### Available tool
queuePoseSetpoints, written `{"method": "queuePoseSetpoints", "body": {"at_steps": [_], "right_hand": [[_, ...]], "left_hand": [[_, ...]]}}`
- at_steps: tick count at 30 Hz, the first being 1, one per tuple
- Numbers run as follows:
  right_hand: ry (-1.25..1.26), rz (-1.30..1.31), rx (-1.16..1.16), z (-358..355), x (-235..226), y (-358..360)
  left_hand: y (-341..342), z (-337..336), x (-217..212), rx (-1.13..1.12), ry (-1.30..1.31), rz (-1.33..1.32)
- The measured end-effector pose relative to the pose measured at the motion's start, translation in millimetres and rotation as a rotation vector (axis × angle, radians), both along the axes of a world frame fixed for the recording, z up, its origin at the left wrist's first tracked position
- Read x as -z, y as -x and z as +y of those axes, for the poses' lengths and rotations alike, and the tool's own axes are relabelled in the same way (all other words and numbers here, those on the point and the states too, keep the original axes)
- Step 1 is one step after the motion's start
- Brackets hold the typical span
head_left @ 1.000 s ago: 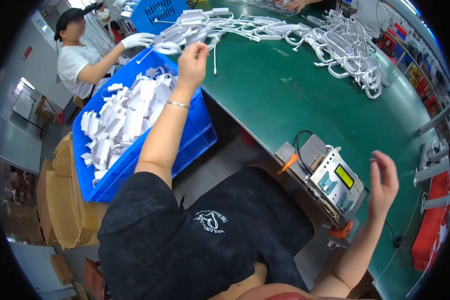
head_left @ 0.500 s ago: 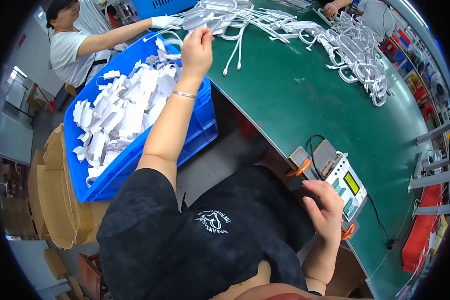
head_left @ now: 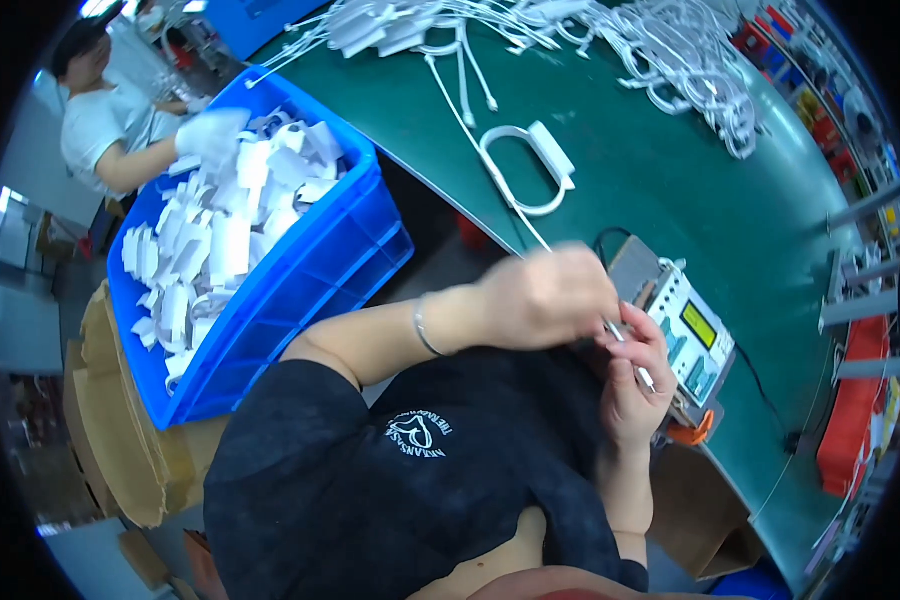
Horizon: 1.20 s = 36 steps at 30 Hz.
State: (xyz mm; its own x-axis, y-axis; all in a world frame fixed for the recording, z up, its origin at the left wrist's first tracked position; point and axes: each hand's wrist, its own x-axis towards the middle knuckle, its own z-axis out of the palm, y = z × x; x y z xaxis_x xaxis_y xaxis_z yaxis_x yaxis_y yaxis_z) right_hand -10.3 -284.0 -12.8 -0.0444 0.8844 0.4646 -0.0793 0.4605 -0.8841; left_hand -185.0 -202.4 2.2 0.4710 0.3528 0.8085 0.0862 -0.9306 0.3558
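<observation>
Item: white charger cable (head_left: 530,225), thin cord running from the looped adapter (head_left: 545,160) lying on the green counter (head_left: 670,190) down to my hands at the counter's near edge; plug end pinched at the tester

Left hand (head_left: 545,300): fingers closed around the cord just above its plug, wrist bangle (head_left: 422,328) showing; slightly blurred, so the exact fingertip hold I cannot tell

Right hand (head_left: 635,390): fingers curled, thumb and forefinger pinching the small metal plug tip beside the tester's face

Fixture: grey test box (head_left: 695,335) with a yellow-green screen, standing at the counter edge, black lead trailing off behind; orange part below it

Nearby: blue crate (head_left: 300,260) full of white adapters to my left, well apart from the cable; tangle of white cables (head_left: 670,70) at the far side of the counter; a co-worker in a white glove (head_left: 210,130) reaching into the crate; cardboard boxes (head_left: 120,440) under the crate

Handling note: I judge the plug should go in straight, right hand guiding the tip, left hand keeping slack in the cord so the adapter is not dragged; hold light, not bending the plug neck
</observation>
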Motion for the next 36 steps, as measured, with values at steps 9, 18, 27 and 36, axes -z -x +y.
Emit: {"method": "queuePoseSetpoints", "body": {"at_steps": [9, 18, 27, 36], "right_hand": [[-0.228, 0.624, -0.878, -24.2, -28.7, -81.4], [0.640, 0.497, 0.310, -63.1, 27.6, -83.3], [0.657, 0.631, 0.325, -61.9, 25.6, -78.7], [0.631, 0.574, 0.357, -58.5, 28.1, -81.9]], "left_hand": [[58.0, 96.7, 41.6, -1.078, 0.391, 0.554], [-32.4, -9.4, -0.2, 0.141, 0.807, -0.033], [-82.9, -26.4, 14.5, -0.028, 0.196, 0.396], [-87.8, -34.6, 14.3, -0.145, 0.244, 0.391]]}}
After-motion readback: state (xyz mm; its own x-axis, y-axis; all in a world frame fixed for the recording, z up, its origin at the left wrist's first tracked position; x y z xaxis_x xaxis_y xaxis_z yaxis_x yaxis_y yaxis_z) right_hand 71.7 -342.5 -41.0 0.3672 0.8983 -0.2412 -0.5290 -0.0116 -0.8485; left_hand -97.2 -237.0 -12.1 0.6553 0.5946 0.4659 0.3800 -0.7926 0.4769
